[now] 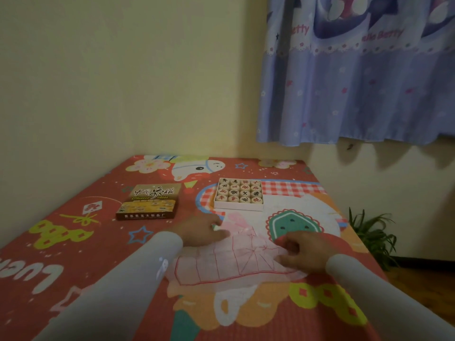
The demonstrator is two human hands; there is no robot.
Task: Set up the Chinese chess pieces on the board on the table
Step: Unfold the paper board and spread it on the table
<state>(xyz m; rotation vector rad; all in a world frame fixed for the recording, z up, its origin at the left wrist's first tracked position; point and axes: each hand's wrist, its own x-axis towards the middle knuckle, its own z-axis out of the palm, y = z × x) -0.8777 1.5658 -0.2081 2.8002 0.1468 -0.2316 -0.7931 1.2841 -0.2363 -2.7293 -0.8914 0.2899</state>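
Head view: the thin paper board [221,264] lies partly unfolded on the tabletop [73,242], under both hands. Left hand [202,231] pinches its far-left fold; right hand [302,252] grips its right edge. Beyond the board, nearer the left hand, sits the tray of pieces [239,193].

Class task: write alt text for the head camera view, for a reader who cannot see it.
Two hands, left hand and right hand, spread a thin paper chess board on a red cartoon tablecloth. Behind lie an open tray of pieces and its lid.
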